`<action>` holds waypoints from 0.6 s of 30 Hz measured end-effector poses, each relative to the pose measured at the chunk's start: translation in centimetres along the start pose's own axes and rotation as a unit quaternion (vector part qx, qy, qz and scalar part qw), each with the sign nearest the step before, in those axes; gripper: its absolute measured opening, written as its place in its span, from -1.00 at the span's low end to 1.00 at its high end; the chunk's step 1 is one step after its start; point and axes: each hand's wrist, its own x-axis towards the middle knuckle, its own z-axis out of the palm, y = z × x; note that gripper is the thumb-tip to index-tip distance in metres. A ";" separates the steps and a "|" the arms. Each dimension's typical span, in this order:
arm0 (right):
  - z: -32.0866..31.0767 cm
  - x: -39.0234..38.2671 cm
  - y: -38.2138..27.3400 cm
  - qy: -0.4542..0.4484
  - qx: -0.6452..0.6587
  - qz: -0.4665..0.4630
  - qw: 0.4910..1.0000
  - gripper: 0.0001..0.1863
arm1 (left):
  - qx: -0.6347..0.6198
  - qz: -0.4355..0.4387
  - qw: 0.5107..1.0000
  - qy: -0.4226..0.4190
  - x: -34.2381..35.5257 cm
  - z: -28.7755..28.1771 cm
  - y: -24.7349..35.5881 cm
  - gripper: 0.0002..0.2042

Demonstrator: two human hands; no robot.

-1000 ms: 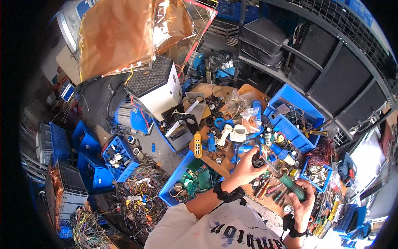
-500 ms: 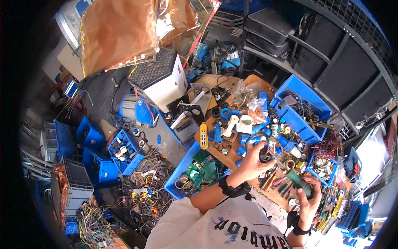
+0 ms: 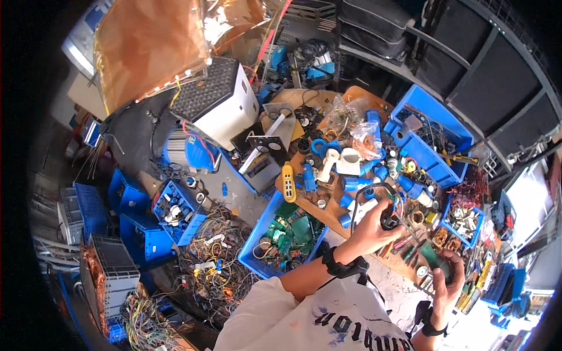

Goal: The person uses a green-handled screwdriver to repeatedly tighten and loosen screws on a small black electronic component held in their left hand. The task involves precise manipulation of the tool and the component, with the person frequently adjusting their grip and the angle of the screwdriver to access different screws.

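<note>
My left hand [image 3: 374,229] is closed around a small dark part [image 3: 390,220] whose exact kind I cannot make out. A black cable [image 3: 374,187] loops up from that part. In my right hand [image 3: 446,286] is a screwdriver [image 3: 432,254] with a thick green handle. Its metal shaft slants up and left toward the dark part; whether the tip touches it is hidden. Both hands are over the near edge of a cluttered wooden workbench [image 3: 335,217]. Hand tools, among them screwdrivers [image 3: 408,253], lie on the bench just beyond the green handle.
Left of my hands stands a blue bin [image 3: 249,257] of green circuit boards. A larger blue bin [image 3: 436,164] sits at the back right, a small blue tray [image 3: 462,219] at the right. A yellow case [image 3: 288,181] lies on the bench. Tangled wires [image 3: 211,275] heap at the left.
The view has shifted slightly. Both hands sit a little lower and further right, with the dark part and screwdriver still in them. The screwdriver's handle looks more blurred and turned.
</note>
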 end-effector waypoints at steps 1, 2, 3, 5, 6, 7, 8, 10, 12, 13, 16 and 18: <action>0.2 0.0 0.1 0.007 -0.002 -0.003 1.000 -0.50 | -0.025 -0.008 1.000 0.001 0.0 0.3 -0.9 -0.69; 0.2 0.0 -0.2 0.001 -0.030 0.014 0.999 -0.49 | -0.056 -0.009 0.998 -0.006 0.3 0.4 -1.2 -0.69; 0.1 0.0 -0.5 -0.005 -0.058 0.031 0.998 -0.48 | -0.060 -0.005 0.998 -0.006 0.4 0.7 -1.3 -0.69; -0.1 0.0 -0.3 -0.009 -0.058 0.082 0.995 -0.46 | -0.046 -0.015 0.999 -0.013 0.6 1.1 -1.5 -0.71; -0.4 -0.1 -0.2 0.000 -0.060 0.089 0.994 -0.45 | -0.070 -0.049 0.996 -0.020 0.6 1.5 -1.5 -0.71; -0.7 -0.3 -0.1 0.009 -0.063 0.098 0.993 -0.45 | -0.067 -0.039 0.997 -0.023 0.6 2.0 -1.3 -0.71; -1.2 -0.6 0.0 0.022 -0.064 0.106 0.992 -0.45 | -0.064 -0.028 0.997 -0.029 0.8 2.6 -1.2 -0.71; -2.0 -1.0 0.7 0.033 -0.071 0.088 0.993 -0.45 | -0.060 -0.031 0.997 -0.039 1.0 3.4 -0.7 -0.71; -3.0 -1.1 0.4 0.050 -0.037 0.074 0.995 -0.45 | -0.123 -0.082 0.988 -0.048 0.8 4.5 0.1 -0.71; -3.9 -1.1 0.3 0.040 -0.006 0.069 0.997 -0.47 | -0.093 -0.004 0.995 -0.033 0.6 5.3 -2.0 -0.62; -6.2 -1.6 0.2 0.082 0.067 0.038 0.994 -0.53 | -0.189 -0.133 0.966 -0.113 1.0 6.8 1.3 -0.69; -8.0 -2.2 1.5 0.103 0.117 -0.011 0.988 -0.46 | -0.222 -0.133 0.958 -0.121 1.0 8.5 2.1 -0.69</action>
